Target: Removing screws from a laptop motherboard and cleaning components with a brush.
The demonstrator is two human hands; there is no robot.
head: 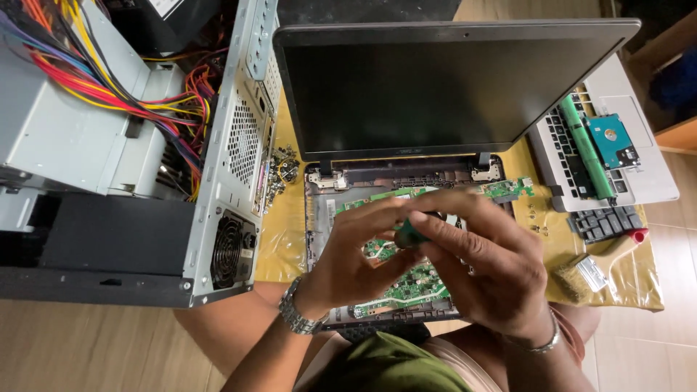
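both hands over the opened laptop base (323,218), screen (428,87) tilted up at 12 o'clock. left hand (356,261) and right hand (486,268) meet at frame centre, fingers of both pinched closed around a small green-handled tool (408,234), likely a screwdriver; tip hidden behind fingers, can't tell what it touches. green motherboard (417,287) exposed in the base directly under the hands. metal watch (294,308) on left wrist, bracelet (541,343) on right. open desktop pc case (131,160) at 9 o'clock, coloured wiring bundle (109,80) spilling out, psu fan (229,250) facing the laptop. pile of screws (282,170) between case and laptop at 10 o'clock. at 2 o'clock a removed keyboard deck (639,167) carrying a green ram stick (584,149) and a blue hard drive (611,140). small green board (508,190) just beside the right hinge.
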